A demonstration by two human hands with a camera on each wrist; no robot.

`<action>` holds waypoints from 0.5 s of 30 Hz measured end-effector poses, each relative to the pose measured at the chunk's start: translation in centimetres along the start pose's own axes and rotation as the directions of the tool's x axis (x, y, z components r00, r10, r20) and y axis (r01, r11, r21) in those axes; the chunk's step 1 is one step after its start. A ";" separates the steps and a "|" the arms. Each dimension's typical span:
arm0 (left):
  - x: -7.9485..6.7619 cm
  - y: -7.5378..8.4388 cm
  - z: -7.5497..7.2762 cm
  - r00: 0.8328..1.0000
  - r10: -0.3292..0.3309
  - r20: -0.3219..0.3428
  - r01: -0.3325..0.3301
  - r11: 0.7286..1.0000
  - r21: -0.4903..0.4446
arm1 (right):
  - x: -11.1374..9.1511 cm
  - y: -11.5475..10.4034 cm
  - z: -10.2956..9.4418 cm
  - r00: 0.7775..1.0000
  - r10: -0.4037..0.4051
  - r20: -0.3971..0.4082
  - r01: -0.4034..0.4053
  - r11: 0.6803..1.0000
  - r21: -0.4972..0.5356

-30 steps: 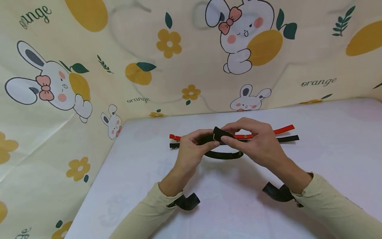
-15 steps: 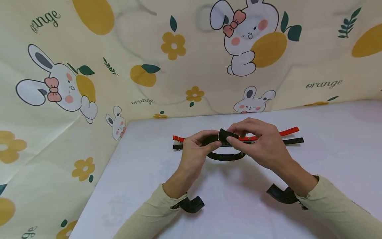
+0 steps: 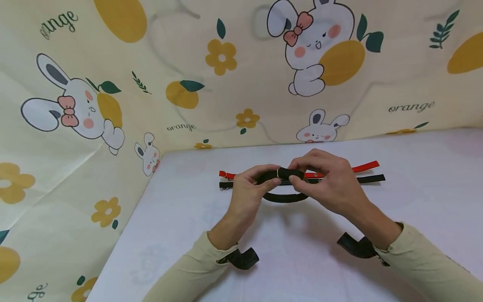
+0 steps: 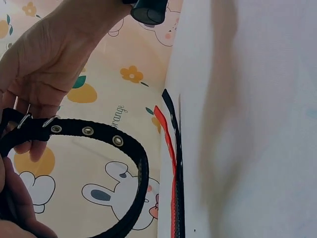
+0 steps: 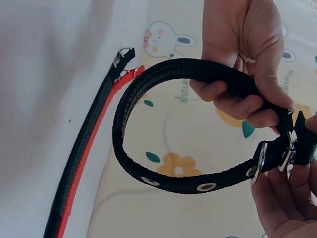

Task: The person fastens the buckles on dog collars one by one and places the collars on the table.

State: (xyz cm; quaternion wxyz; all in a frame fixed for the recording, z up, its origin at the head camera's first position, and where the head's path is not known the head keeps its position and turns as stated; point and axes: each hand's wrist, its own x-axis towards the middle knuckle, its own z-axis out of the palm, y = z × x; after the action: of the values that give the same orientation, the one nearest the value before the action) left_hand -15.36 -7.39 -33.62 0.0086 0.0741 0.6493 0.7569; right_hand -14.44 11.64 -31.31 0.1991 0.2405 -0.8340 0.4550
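Note:
Both hands hold a black collar (image 3: 285,198) above the table, its strap bent into a loop. My left hand (image 3: 245,188) grips the band on the left, with fingers wrapped around it in the right wrist view. My right hand (image 3: 332,180) pinches the strap near the buckle (image 5: 289,151), where a metal ring (image 5: 259,162) also shows. The strap passes through the buckle, its short end beyond it close to the right fingers. Metal eyelets (image 4: 88,131) line the band in the left wrist view.
Behind the hands, a red collar (image 3: 365,167) and another black collar (image 3: 371,179) lie straight, side by side on the white table (image 3: 181,235). A cloth printed with rabbits and oranges (image 3: 249,84) stands behind and to the left. Each wrist wears a black camera mount (image 3: 244,259).
The strap end at the buckle stood up at an angle earlier; it now lies flatter, in line with the band toward the right hand. The head view has shifted slightly.

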 end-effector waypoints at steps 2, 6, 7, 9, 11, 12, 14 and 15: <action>0.0 -0.1 0.0 1.000 0.002 -0.005 -0.002 1.000 0.000 | 0.0 0.0 0.0 1.000 0.001 0.006 -0.001 1.000 -0.020; 0.0 -0.2 0.0 1.000 0.003 -0.010 -0.003 1.000 -0.006 | 0.0 -0.1 0.0 1.000 0.008 0.022 -0.007 0.999 -0.043; 0.0 -0.2 0.0 1.000 0.001 -0.009 -0.002 1.000 -0.008 | 0.0 -0.2 -0.1 1.000 0.011 0.026 -0.010 0.999 -0.046; 0.0 -0.1 0.0 1.000 0.003 -0.009 -0.003 1.000 -0.009 | 0.0 -0.2 -0.1 0.999 0.014 0.030 -0.013 0.999 -0.043; 0.0 -0.1 0.0 1.000 0.006 -0.008 -0.006 1.000 -0.007 | 0.0 -0.2 -0.1 0.999 0.016 0.032 -0.014 0.999 -0.046; 0.0 -0.1 0.0 1.000 0.008 -0.007 -0.008 1.000 -0.007 | 0.0 -0.2 -0.1 0.999 0.018 0.032 -0.016 0.999 -0.049; 0.0 -0.1 0.0 1.000 0.012 -0.006 -0.012 1.000 -0.004 | 0.0 -0.2 -0.1 0.999 0.024 0.036 -0.022 0.998 -0.056; 0.0 -0.2 0.0 1.000 0.013 -0.005 -0.013 1.000 -0.003 | 0.0 -0.2 -0.1 0.999 0.027 0.038 -0.024 0.998 -0.062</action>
State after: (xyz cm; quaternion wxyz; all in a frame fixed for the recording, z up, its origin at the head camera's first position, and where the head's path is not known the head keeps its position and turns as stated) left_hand -15.39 -7.38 -33.78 0.0023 0.0765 0.6475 0.7582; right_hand -14.34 11.61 -31.11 0.1843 0.2324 -0.8542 0.4271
